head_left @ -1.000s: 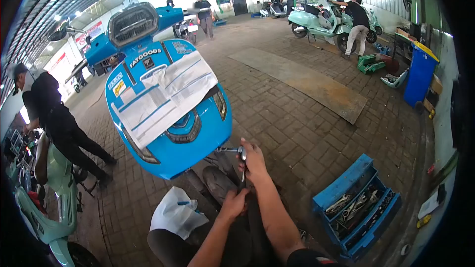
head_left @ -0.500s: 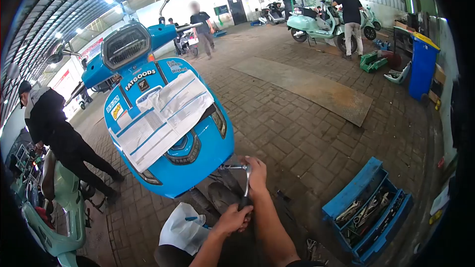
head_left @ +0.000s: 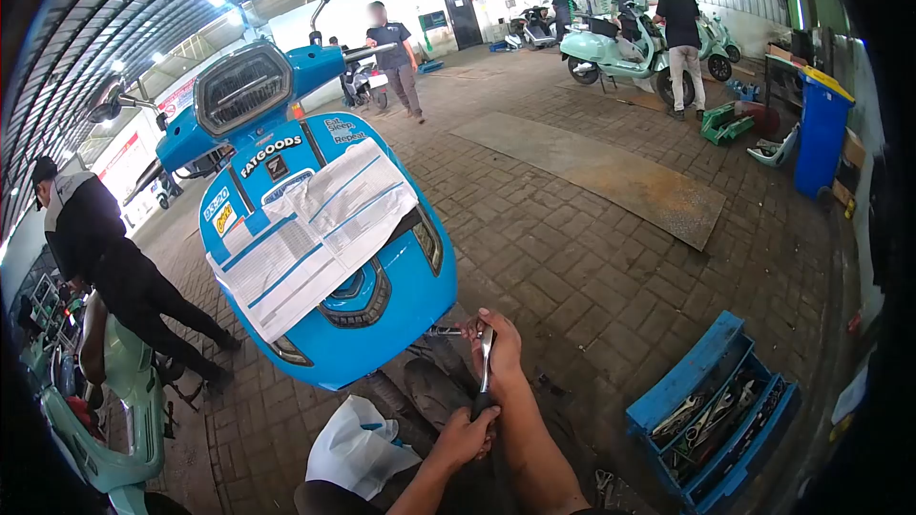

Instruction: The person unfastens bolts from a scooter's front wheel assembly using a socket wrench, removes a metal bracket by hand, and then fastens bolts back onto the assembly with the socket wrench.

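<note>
While I watch through the head camera, both hands are on one ratchet wrench: the left hand is wrapped round its black grip, and the right hand is curled about its head, fingertips by the shiny extension. The tool sits just below the lower right edge of the scooter's blue front panel; its far end goes out of sight, so I cannot tell whether it is seated on anything. I judge it to be rigid steel, heavy for its size, slick along the polished shaft and hardly fragile; the black grip should give the surest hold, with a palm steadying the head. The glossy panel looks easier to scratch, and the paper sheet on it limp and easily torn. Around it runs brick paving, with a blue toolbox of spanners at right and a flat metal plate farther out. One person bends over parts at left; another stands by a pale green scooter toward the back.
</note>
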### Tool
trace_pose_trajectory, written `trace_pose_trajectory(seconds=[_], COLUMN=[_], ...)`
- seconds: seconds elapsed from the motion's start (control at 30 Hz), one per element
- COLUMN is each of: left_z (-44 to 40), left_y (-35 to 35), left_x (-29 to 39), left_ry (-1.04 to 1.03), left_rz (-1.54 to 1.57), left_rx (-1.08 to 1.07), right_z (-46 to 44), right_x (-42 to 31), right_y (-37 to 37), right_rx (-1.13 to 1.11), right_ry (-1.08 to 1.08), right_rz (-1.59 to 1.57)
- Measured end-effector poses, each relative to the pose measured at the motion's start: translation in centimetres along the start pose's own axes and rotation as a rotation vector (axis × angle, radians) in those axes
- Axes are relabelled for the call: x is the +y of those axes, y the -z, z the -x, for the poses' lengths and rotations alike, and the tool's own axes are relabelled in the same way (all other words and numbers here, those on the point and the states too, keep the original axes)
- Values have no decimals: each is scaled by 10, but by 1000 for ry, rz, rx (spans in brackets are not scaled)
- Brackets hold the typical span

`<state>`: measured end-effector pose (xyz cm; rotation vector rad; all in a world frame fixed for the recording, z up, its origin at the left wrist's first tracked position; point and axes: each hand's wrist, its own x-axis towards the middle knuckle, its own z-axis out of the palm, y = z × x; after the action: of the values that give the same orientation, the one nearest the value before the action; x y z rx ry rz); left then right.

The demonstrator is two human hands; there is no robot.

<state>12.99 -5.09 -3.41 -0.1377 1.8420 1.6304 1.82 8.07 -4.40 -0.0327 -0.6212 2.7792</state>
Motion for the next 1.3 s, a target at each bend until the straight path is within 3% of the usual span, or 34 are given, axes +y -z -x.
trace_pose_trajectory(seconds=[0.77, 0.93, 1.03, 1.23, 1.3], left_z=[3, 6, 11, 4, -4], left_y=[2, 3, 1, -8, -15], left_x=[-1, 8, 16, 2, -13], left_ry=[-32, -30, -110, -76, -420], left_rz=[-1, -4, 35, -43, -405], left_rx=[-56, -97, -129, 1, 264], right_z=[1, -3, -6, -5, -2], right_x=[5, 5, 5, 1, -4], right_y=[4, 4, 5, 5, 0], right_rx=[13, 98, 85, 30, -3], right_ry=[27, -20, -11, -10, -8], right_rz=[-12, -124, -130, -9, 60])
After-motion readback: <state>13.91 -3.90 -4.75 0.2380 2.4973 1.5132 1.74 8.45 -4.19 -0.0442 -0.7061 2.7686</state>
